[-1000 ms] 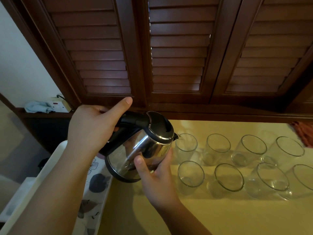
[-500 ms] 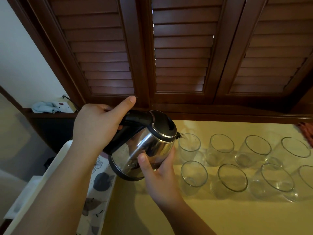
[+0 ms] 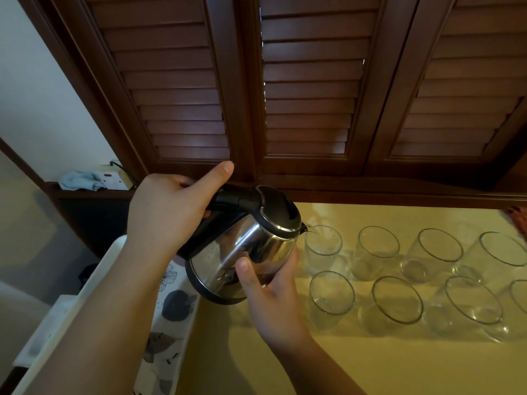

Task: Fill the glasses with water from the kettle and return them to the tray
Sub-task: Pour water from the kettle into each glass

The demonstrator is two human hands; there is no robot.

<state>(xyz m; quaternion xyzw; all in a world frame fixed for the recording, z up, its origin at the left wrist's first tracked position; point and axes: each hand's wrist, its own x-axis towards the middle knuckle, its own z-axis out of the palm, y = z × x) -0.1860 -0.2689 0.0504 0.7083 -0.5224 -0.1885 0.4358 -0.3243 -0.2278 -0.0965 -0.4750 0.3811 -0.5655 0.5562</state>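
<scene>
A steel kettle with a black lid and handle is tilted to the right. My left hand grips its black handle, thumb stretched out along the top. My right hand cups the kettle's underside, fingers curled round the body. The spout sits over the rim of the back-left glass, and a thin stream of water runs into it. Several clear glasses stand in two rows on the yellow counter, among them the front-left glass. The white flower-patterned tray lies left of the counter, under my left forearm.
Dark wooden louvred shutters rise behind the counter. A socket with a blue cloth beside it sits on the ledge at the far left. Something red shows at the right edge.
The kettle has shifted slightly right and tipped further, so its spout now reaches over the back-left glass and water is running out. Both hands keep their hold.
</scene>
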